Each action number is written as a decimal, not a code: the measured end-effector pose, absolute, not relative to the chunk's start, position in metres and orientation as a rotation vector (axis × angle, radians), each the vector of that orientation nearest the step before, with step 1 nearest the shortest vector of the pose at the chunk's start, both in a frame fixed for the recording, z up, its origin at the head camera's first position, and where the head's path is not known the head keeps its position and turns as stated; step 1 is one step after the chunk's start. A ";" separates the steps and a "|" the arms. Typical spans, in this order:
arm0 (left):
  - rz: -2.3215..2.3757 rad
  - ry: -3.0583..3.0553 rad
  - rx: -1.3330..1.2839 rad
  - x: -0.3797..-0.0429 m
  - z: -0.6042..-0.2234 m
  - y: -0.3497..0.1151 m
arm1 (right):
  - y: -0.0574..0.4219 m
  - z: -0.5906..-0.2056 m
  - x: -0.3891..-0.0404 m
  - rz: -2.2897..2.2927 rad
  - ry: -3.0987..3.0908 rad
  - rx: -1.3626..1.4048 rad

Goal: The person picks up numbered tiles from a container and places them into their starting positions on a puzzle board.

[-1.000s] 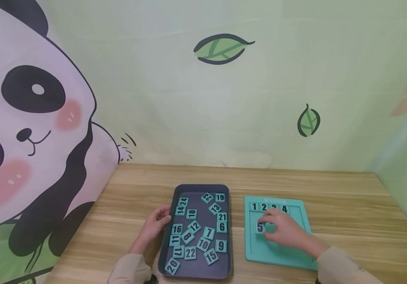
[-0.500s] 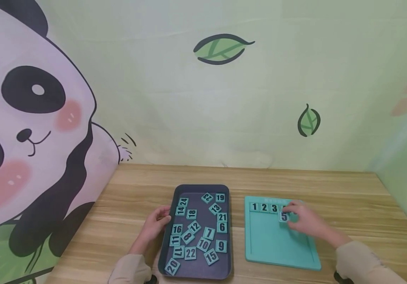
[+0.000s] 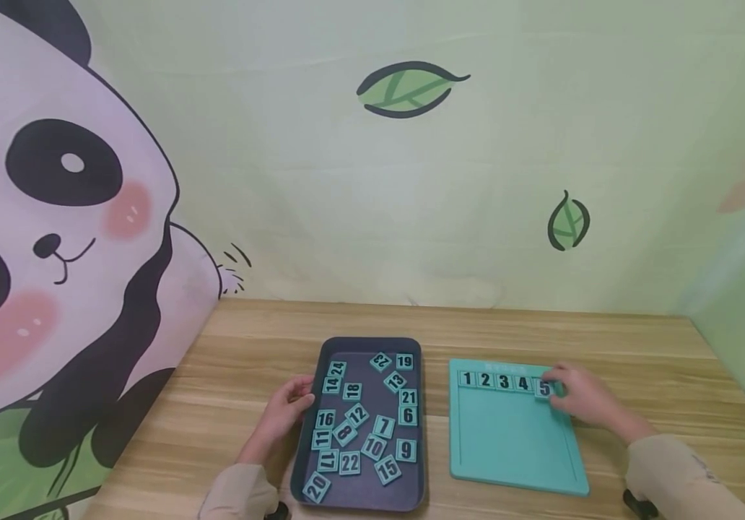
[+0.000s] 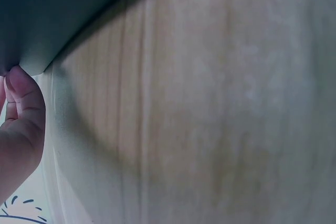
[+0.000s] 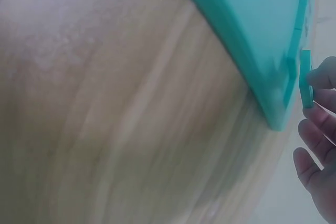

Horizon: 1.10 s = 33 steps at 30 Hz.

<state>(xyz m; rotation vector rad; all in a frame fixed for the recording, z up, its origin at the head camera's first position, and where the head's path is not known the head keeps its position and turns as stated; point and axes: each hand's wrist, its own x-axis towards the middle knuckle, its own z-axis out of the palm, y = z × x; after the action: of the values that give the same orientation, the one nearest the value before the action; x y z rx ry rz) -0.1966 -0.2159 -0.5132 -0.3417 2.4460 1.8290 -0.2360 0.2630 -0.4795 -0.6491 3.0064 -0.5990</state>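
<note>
In the head view my right hand [image 3: 583,393] pinches the teal number tile 5 [image 3: 543,388] between thumb and fingers. The tile is at the right end of the top row on the teal board [image 3: 512,440], beside tile 4 [image 3: 523,383]. The right wrist view shows this tile [image 5: 306,80] edge-on and tilted up from the board's rim. My left hand [image 3: 284,408] holds the left side of the dark tray [image 3: 372,497], fingers curled at its edge. The left wrist view has the thumb of that hand [image 4: 23,129] against the tray's wall [image 4: 63,14].
Several loose number tiles lie scattered at various angles in the tray, among them 6 [image 3: 408,415] and 7 [image 3: 383,427]. Tiles 1 [image 3: 468,378], 2 and 3 stand in the board's top row. The wooden table [image 3: 268,325] meets a printed wall cloth [image 3: 320,238] behind.
My right hand has carried tile 5 from the board's left middle up and rightward to the end of the row, past tile 4. The left hand and tray have stayed put.
</note>
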 end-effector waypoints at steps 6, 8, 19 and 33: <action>1.823 2.443 -0.335 -0.196 -0.513 -0.216 | 0.265 -0.487 -0.239 -0.525 3.017 -0.608; 1.827 2.436 -0.334 -0.196 -0.512 -0.216 | 0.265 -0.489 -0.240 -0.502 3.023 -0.598; 1.812 2.440 -0.339 -0.195 -0.511 -0.216 | 0.263 -0.496 -0.241 -0.441 3.061 -0.583; 1.830 2.428 -0.348 -0.195 -0.512 -0.216 | 0.249 -0.485 -0.236 -0.428 3.089 -0.514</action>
<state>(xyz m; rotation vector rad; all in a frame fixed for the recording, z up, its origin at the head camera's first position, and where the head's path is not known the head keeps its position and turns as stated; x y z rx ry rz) -0.1946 -0.2159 -0.5116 -0.3476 2.4280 1.8298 -0.2360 0.2495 -0.4854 -0.5141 3.0890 -0.4283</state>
